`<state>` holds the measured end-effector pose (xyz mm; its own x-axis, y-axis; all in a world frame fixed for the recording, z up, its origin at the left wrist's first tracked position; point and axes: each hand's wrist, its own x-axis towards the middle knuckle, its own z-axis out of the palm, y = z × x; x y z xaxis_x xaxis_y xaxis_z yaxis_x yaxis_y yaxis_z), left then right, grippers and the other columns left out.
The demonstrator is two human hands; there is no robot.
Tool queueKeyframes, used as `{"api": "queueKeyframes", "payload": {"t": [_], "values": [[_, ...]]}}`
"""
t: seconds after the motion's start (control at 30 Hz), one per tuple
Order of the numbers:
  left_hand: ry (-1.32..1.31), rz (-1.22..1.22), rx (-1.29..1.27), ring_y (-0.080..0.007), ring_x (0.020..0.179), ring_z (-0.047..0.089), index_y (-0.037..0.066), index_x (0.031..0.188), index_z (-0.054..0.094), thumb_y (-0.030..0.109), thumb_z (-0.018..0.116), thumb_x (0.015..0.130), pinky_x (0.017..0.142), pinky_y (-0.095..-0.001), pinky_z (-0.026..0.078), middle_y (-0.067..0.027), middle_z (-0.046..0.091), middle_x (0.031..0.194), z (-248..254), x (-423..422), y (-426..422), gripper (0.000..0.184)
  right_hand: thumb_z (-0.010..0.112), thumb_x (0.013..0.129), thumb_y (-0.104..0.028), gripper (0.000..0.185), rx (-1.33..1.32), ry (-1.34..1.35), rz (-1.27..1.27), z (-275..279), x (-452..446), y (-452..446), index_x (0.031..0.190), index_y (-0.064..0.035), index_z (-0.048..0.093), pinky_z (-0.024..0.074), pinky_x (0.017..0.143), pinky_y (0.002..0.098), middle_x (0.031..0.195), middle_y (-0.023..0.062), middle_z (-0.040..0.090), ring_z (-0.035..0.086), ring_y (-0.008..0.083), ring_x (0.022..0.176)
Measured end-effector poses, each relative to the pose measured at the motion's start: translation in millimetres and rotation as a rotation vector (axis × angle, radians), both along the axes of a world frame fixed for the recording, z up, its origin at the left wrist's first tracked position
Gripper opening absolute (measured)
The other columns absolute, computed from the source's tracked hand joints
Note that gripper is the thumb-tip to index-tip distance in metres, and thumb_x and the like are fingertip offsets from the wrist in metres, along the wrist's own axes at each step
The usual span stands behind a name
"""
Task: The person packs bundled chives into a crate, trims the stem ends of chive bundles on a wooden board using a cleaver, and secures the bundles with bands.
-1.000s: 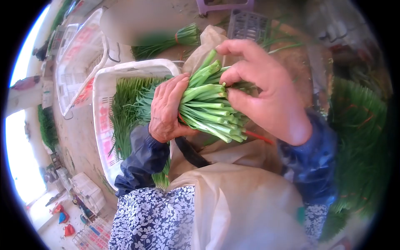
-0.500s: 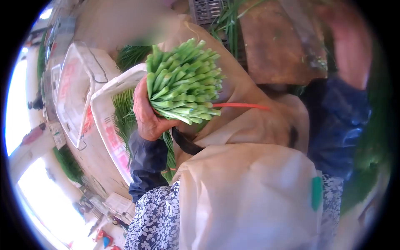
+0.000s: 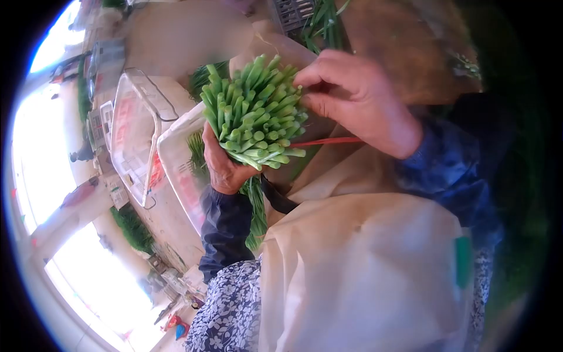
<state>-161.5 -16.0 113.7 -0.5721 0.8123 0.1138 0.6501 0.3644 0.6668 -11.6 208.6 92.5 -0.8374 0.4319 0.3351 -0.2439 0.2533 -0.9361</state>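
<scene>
My left hand (image 3: 223, 165) is wrapped round the left and lower side of a thick bunch of green stalks (image 3: 258, 114), like scallions or chives. Their cut ends face up toward me, and some stick out further than others. At the bunch's upper right edge, the thumb and forefinger of my right hand (image 3: 360, 100) are pinched together at a stalk end; the fingertips partly hide it. A red tie (image 3: 328, 141) runs from the bunch's right side and passes under my right wrist. Below the bunch, long green leaves hang down beside my left sleeve.
A white crate (image 3: 176, 152) with greens inside stands left of the bunch, with another white crate (image 3: 138, 105) beyond it. A dark slatted crate (image 3: 290, 14) and loose green leaves (image 3: 325, 23) lie at the top, beside a brown board (image 3: 399, 41). A beige apron (image 3: 363, 258) covers my lap.
My right hand has come in from the far upper right to the bunch's edge, fingers now pinched. The bunch in my left hand has tilted, showing its ends more directly.
</scene>
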Motion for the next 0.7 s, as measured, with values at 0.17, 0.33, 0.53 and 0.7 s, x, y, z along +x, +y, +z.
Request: {"api": "queueKeyframes", "payload": {"t": [0.17, 0.33, 0.53, 0.7], "values": [[-0.043, 0.021, -0.007, -0.0251, 0.107, 0.058, -0.004, 0.134, 0.039, 0.033, 0.092, 0.049, 0.096, -0.0375, 0.045, -0.0152, 0.059, 0.118, 0.9, 1.8, 3.9, 0.107, 0.06, 0.074, -0.012, 0.005, 0.7, 0.051, -0.248, 13.6, -1.5, -0.7, 0.078, -0.0087, 0.06, 0.0424, 0.073, 0.0342, 0.079, 0.0039, 0.053, 0.056, 0.0218, 0.077], [-0.157, 0.068, -0.001, -0.0257, 0.108, 0.059, -0.003, 0.134, 0.038, 0.031, 0.093, 0.048, 0.095, -0.0367, 0.046, -0.0164, 0.058, 0.121, -3.7, 1.8, -1.5, 0.108, 0.069, 0.06, -0.006, 0.022, 0.816, 0.096, -0.161, 18.5, -2.5, 2.4, 0.079, -0.0071, 0.057, 0.0442, 0.072, 0.0362, 0.083, 0.0049, 0.052, 0.055, 0.0246, 0.078], [-0.052, -0.029, 0.097, -0.0326, 0.115, 0.055, -0.004, 0.143, 0.025, 0.037, 0.093, 0.048, 0.099, -0.0401, 0.044, -0.022, 0.049, 0.131, 13.9, 8.9, 14.1, 0.124, 0.066, 0.062, -0.002, 0.02, 0.643, 0.181, -0.083, 15.2, -14.3, 3.6, 0.077, -0.0069, 0.054, 0.0448, 0.071, 0.0365, 0.08, 0.0059, 0.051, 0.054, 0.0254, 0.075], [-0.063, -0.01, 0.272, -0.0313, 0.116, 0.056, -0.002, 0.145, 0.022, 0.034, 0.092, 0.051, 0.099, -0.0393, 0.045, -0.0218, 0.051, 0.131, 5.2, 10.8, 29.6, 0.122, 0.063, 0.078, -0.004, 0.007, 0.507, 0.016, -0.417, 41.5, 10.9, 49.4, 0.083, -0.0047, 0.058, 0.0461, 0.064, 0.0383, 0.076, 0.0121, 0.054, 0.053, 0.0335, 0.07]]}}
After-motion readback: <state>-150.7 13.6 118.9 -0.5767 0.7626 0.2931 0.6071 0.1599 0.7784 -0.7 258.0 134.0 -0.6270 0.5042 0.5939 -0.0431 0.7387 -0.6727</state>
